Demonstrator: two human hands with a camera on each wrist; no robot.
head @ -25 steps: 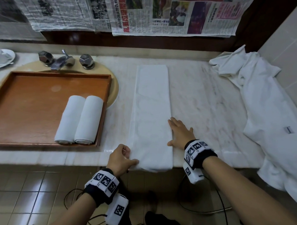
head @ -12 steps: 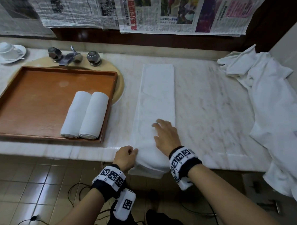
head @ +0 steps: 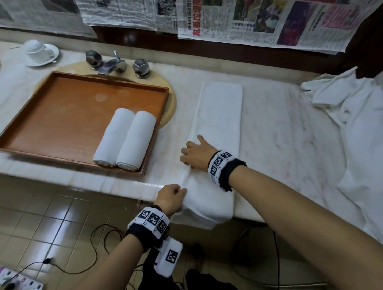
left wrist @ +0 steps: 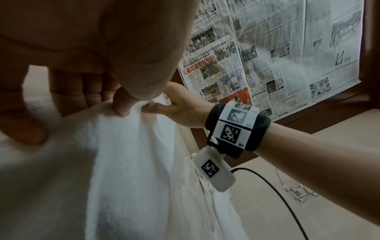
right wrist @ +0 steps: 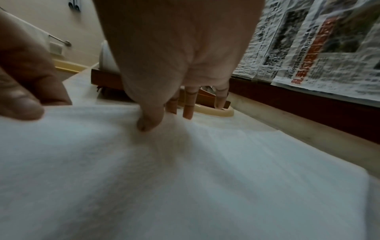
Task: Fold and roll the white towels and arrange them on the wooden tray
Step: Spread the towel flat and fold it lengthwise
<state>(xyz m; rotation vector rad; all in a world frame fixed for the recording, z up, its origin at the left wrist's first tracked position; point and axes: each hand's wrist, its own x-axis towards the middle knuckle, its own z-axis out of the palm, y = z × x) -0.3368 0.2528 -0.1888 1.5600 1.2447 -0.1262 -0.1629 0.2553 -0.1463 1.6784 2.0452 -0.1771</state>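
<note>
Lower centre of the head view: my left hand [head: 170,197], grip pinched on the near left edge of the folded white towel [head: 217,128], thumb and curled fingers nipping the cloth where it hangs over the counter [head: 285,131] lip. The left wrist view confirms it, thumb tip pressed into a raised ridge of terry. Just above it, my right hand [head: 198,154] lies across the same towel, fingers bent down onto its left edge; the right wrist view shows the fingertips [right wrist: 150,125] digging into the cloth and bunching it, so I log that grip as grasping the towel as well.

Item: folded white towel, one long strip, running from the counter's front edge toward the upper middle of the frame, near end drooping off the lip.

Item: wooden tray [head: 55,117], left of centre, resting partly over the sink basin [head: 171,104]. Two rolled towels [head: 125,139] lie side by side, touching, against the tray's right wall.

Item: crumpled white linen [head: 362,134], heaped along the right side of the counter and spilling off it.

Item: chrome tap with two faceted handles [head: 117,63], behind the tray. Upturned cup on a saucer [head: 40,52], upper left. Newspaper sheets [head: 257,16] cover the wall across the top. Cables [head: 93,250] and a power strip [head: 15,282] lie on the tiled floor, lower left.
</note>
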